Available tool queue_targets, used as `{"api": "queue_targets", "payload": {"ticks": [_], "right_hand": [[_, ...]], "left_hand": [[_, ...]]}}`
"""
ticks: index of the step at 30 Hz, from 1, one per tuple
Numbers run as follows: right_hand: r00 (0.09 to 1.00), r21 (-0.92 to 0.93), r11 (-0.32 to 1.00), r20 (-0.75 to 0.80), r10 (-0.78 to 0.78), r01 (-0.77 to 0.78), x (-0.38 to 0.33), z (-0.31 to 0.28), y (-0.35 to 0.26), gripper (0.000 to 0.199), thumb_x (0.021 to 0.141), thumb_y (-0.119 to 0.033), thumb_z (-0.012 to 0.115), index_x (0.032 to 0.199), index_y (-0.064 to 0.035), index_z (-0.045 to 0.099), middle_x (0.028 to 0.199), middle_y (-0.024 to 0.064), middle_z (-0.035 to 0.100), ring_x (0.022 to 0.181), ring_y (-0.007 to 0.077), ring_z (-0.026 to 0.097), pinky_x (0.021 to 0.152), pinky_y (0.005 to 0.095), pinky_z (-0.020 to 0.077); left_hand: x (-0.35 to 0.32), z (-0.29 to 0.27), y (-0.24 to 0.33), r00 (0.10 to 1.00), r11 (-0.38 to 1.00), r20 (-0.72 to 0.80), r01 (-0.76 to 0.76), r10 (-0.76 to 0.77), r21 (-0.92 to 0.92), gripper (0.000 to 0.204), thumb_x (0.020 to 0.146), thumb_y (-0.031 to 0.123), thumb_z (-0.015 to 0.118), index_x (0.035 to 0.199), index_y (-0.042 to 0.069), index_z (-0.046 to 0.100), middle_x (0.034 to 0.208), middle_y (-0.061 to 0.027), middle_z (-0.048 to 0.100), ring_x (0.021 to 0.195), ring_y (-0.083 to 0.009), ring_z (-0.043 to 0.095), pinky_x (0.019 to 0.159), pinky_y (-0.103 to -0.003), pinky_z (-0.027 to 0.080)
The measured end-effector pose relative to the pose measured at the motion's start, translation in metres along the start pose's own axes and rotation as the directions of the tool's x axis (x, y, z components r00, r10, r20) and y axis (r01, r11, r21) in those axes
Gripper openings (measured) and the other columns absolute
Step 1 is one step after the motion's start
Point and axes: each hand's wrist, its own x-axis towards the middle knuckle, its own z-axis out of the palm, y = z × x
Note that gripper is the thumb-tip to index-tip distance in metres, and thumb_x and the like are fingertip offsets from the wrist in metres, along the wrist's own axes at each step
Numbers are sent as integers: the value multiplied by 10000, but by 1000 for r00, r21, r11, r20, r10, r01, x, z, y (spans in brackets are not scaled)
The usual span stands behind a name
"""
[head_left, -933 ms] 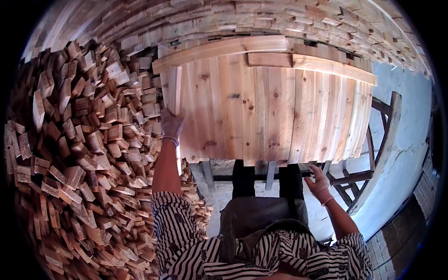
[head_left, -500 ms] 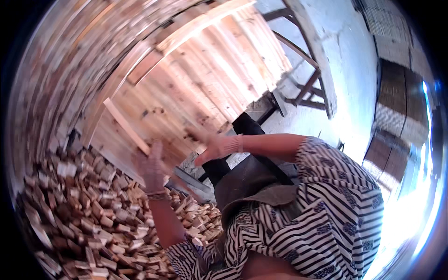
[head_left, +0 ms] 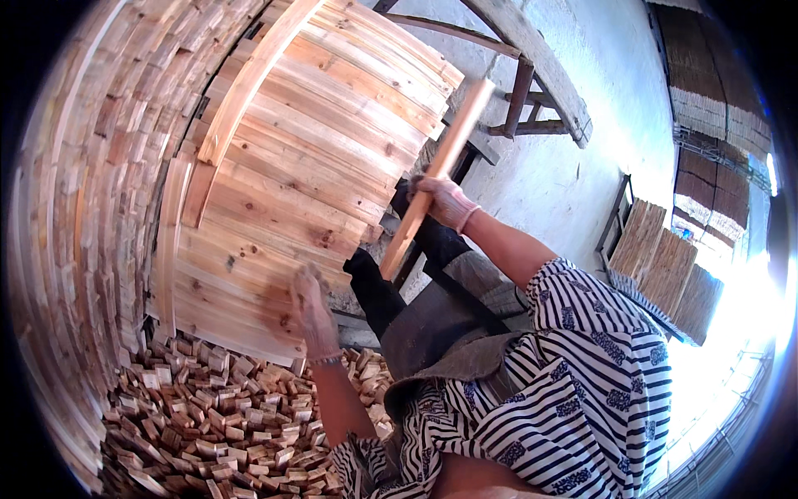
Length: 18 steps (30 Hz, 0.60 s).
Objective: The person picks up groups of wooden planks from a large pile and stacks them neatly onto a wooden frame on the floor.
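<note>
My right hand (head_left: 445, 202), in a pale knit glove, is closed around the middle of a long, narrow wood strip (head_left: 453, 150). The strip slants across in front of my legs, past the right edge of the laid boards. My left hand (head_left: 312, 308), gloved too and slightly blurred, is over the near part of the boards (head_left: 324, 137), fingers stretched and nothing visible in them. These pale, knotty boards lie side by side as a flat surface. Along their left side rests a longer wood strip (head_left: 249, 96), with shorter pieces beside it.
A tall stack of thin boards (head_left: 100, 166) rises on the left. Many small wood offcuts (head_left: 233, 416) lie heaped at the lower left. A wooden trestle (head_left: 524, 91) stands at the upper right, and bundled wood pieces (head_left: 665, 258) are stacked farther right.
A wood strip at my left hand no longer shows there; my right hand, then empty, now grips a strip farther right. My left hand has moved slightly right and down; the view has shifted.
</note>
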Motion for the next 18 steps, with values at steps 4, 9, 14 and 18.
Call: {"api": "queue_targets", "payload": {"ticks": [4,9,14,18], "right_hand": [[986,173,980,-116,120,-99,41,-89,14,329,852,-19,678,1113,-59,481,893,82,593,789,260,625,740,439,554],[983,235,959,133,129,-157,89,-17,-3,684,955,-498,592,1463,-87,386,1371,130,513,1246,307,519,1075,475,407],[993,149,986,103,65,-80,107,14,-6,726,982,-612,514,1468,-80,417,1454,184,519,1309,308,538,1104,505,429],[985,124,986,-109,130,-116,99,-24,3,494,990,-545,568,1238,-122,507,985,75,554,883,289,589,875,485,535]], "left_hand": [[-26,-29,-50,995,958,60,57,-77,281,557,1043,296,540,1474,-28,402,1418,-154,519,1237,-214,533,1082,-336,401],[-28,-18,-69,958,938,-152,273,-244,212,518,1038,285,538,1460,2,436,1356,-123,557,1206,-205,536,1048,-323,408],[-6,-25,-87,943,900,-50,329,-329,287,509,1015,320,567,1431,37,486,1341,-92,570,1184,-182,540,1014,-321,425],[-18,11,-43,974,908,-103,227,-203,353,433,1022,240,552,1404,37,525,1329,-81,580,1188,-170,546,1015,-291,429]]}}
